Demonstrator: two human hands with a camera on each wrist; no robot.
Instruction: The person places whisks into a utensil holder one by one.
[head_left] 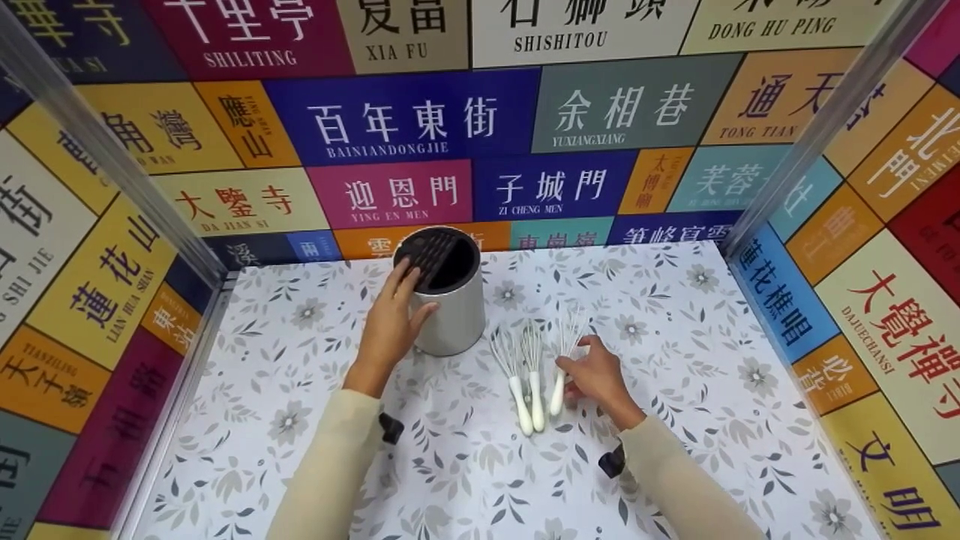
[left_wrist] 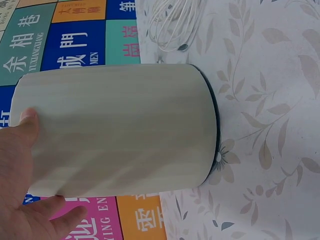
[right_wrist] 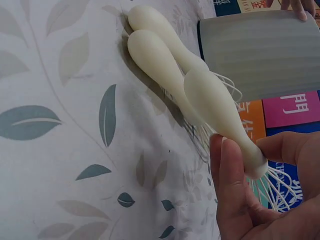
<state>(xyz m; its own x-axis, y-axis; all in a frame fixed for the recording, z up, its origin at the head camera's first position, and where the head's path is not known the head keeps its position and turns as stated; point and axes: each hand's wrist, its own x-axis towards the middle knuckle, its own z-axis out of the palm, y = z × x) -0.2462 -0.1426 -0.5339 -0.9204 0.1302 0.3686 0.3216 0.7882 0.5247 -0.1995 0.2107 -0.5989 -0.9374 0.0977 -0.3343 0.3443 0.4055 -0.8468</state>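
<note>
A light grey cylindrical utensil holder (head_left: 451, 319) with a dark inside stands upright at the back of the table. Across the left of its opening lies a black slotted piece (head_left: 429, 253). My left hand (head_left: 392, 319) rests at the holder's upper left, fingertips at the rim and thumb on the front wall (left_wrist: 120, 130). My right hand (head_left: 598, 375) pinches a white-handled whisk (right_wrist: 220, 110) between thumb and fingers, where handle meets wires. Just left of it, two similar whisks (head_left: 523, 405) lie side by side, wires pointing toward the back.
A white tabletop (head_left: 247, 480) with a grey floral print carries everything. Colourful panels with Chinese lettering (head_left: 401, 124) wall in the back and both sides. Metal-look posts (head_left: 150, 150) stand at the corners.
</note>
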